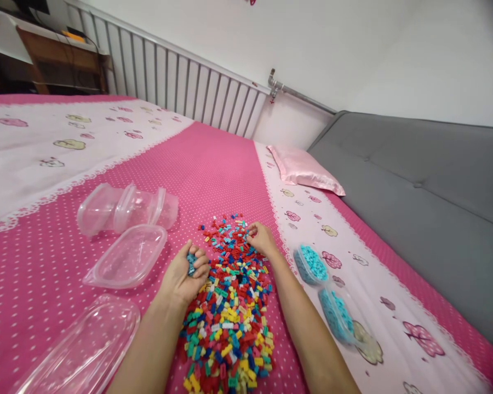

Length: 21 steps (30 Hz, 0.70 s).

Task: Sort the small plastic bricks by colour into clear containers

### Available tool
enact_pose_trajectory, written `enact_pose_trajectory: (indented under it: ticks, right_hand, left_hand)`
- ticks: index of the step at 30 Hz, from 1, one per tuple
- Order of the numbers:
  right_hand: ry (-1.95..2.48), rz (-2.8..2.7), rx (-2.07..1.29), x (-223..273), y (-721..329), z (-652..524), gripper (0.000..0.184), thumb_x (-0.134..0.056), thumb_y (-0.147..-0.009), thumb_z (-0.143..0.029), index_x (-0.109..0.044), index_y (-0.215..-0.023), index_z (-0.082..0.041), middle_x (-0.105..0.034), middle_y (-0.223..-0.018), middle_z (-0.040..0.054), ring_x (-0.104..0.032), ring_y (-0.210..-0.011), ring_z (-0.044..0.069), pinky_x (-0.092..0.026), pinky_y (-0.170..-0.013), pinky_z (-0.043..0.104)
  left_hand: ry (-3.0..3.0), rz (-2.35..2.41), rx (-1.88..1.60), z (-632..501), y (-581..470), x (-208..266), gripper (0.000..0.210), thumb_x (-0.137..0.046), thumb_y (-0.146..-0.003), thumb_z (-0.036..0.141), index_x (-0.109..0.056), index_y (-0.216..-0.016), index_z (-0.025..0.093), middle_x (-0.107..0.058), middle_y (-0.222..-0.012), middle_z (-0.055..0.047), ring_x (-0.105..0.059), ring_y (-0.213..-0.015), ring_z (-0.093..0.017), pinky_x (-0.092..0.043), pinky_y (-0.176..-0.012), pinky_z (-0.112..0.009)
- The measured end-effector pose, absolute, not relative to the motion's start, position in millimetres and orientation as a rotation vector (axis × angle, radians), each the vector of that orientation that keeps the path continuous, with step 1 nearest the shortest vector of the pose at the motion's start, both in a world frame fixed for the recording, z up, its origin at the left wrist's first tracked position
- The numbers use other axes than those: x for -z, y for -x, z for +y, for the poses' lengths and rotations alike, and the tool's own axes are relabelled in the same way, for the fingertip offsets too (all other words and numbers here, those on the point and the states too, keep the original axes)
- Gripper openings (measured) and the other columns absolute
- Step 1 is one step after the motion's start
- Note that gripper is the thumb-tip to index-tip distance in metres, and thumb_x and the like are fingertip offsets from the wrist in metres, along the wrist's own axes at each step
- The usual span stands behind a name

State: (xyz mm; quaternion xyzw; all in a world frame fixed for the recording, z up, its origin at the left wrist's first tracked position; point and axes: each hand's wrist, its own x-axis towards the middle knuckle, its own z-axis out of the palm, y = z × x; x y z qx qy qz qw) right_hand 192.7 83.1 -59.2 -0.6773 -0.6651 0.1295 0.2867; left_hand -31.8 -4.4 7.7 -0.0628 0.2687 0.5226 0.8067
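Cupping left hand [183, 278], bricks [191, 264] half-hidden

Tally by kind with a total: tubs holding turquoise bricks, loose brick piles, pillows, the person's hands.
Filled tubs: 2
Loose brick pile: 1
Pillow: 1
Left hand and right hand: 2
Total: 6

Brick pile [230, 312]: hard plastic, smooth, slightly glossy. Left of the pile, stacked tubs [133, 210]: clear plastic, smooth, glossy. Right of it, filled tubs [304, 272]: likewise clear plastic; padded panel [419, 175]: matt upholstery. Beneath it, bedspread [225, 158]: matt printed cloth. Beyond it, pillow [304, 169]: glossy, satiny cloth; radiator [176, 51]: painted metal; pipe [308, 97]: dull metal.
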Motion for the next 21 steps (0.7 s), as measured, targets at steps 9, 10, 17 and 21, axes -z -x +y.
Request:
enact_pose_trajectory:
  ticks: [9,10,17,21]
  right_hand:
    - [1.56,-1.559,-0.705,38,-195,72,0.019,-0.058,-0.06,-0.023,-0.056,-0.077,-0.015,-0.062,-0.072,0.0015,-0.058,-0.065,0.012,-0.047,-0.061,0.023]
    - [1.498,-1.558,-0.767,29,-190,65,0.02,-0.059,-0.061,-0.025,-0.056,-0.078,-0.015,-0.062,-0.073,0.0014,-0.057,-0.063,0.011,-0.046,-0.059,0.022]
    - [1.166,-1.777,-0.884,-23,-129,4,0.013,-0.061,-0.067,-0.025,-0.057,-0.077,-0.018,-0.06,-0.068,-0.0016,-0.054,-0.057,0.008,-0.045,-0.057,0.02]
    - [1.196,-1.578,-0.789,-15,-102,-23,0.014,-0.058,-0.071,-0.024,-0.061,-0.084,-0.019,-0.064,-0.087,0.0017,-0.059,-0.082,0.013,-0.046,-0.082,0.027]
  left_hand:
    - [0.1,0.622,-1.09,-5,31,-10,0.029,-0.031,-0.089,0.017,-0.039,-0.061,0.015,-0.041,-0.054,0.001,-0.038,-0.038,-0.005,-0.023,-0.027,-0.012]
    - [0.095,0.639,-1.081,-6,30,-10,0.028,-0.031,-0.088,0.016,-0.043,-0.063,0.014,-0.046,-0.057,-0.002,-0.043,-0.042,-0.006,-0.028,-0.029,-0.012]
    - [0.127,0.595,-1.065,-8,19,-10,0.024,-0.033,-0.087,0.015,-0.056,-0.088,0.008,-0.061,-0.077,-0.012,-0.062,-0.066,-0.017,-0.054,-0.055,-0.028]
    - [0.147,0.559,-1.14,-9,13,-11,0.025,-0.032,-0.085,0.009,-0.057,-0.084,0.009,-0.062,-0.073,-0.01,-0.062,-0.064,-0.014,-0.053,-0.056,-0.024]
